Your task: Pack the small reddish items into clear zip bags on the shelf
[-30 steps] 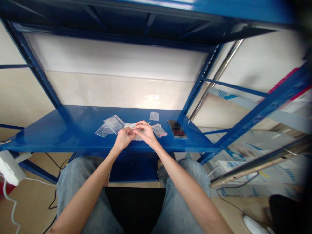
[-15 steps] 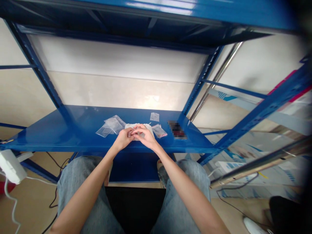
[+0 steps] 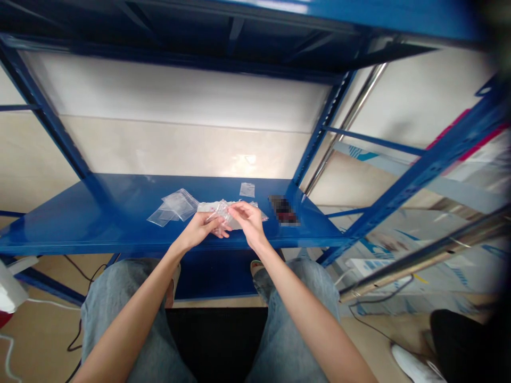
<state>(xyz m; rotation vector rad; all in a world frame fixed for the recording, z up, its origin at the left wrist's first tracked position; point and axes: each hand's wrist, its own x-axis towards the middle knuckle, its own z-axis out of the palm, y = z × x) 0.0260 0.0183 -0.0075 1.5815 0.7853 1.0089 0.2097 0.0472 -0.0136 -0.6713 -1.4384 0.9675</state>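
Observation:
Between my hands is a crinkled clear plastic bag [image 3: 221, 211], held above the blue shelf [image 3: 123, 213]. My left hand [image 3: 202, 226] grips its lower left part, with the thumb on top and the fingers underneath. The fingertips of my right hand [image 3: 246, 217] pinch the bag's right side. Under the hands lies a white sheet or pouch [image 3: 205, 206], largely covered by them. Several flat clear bags [image 3: 179, 203] overlap to the left. A small clear bag [image 3: 247, 189] lies farther back, and another bag [image 3: 264, 215] is partly hidden behind my right hand.
A dark, pixelated flat object [image 3: 284, 210] lies toward the shelf's right end. Blue uprights [image 3: 315, 133] and an upper shelf [image 3: 179, 53] frame the space. A white device [image 3: 10, 284] stands at lower left. Someone's shoe [image 3: 413, 364] shows at lower right.
The clear bag now shows plainly between my hands, which have moved slightly apart. My left hand's fingers now extend beneath it. The whole view has shifted, with the shelf items appearing farther left.

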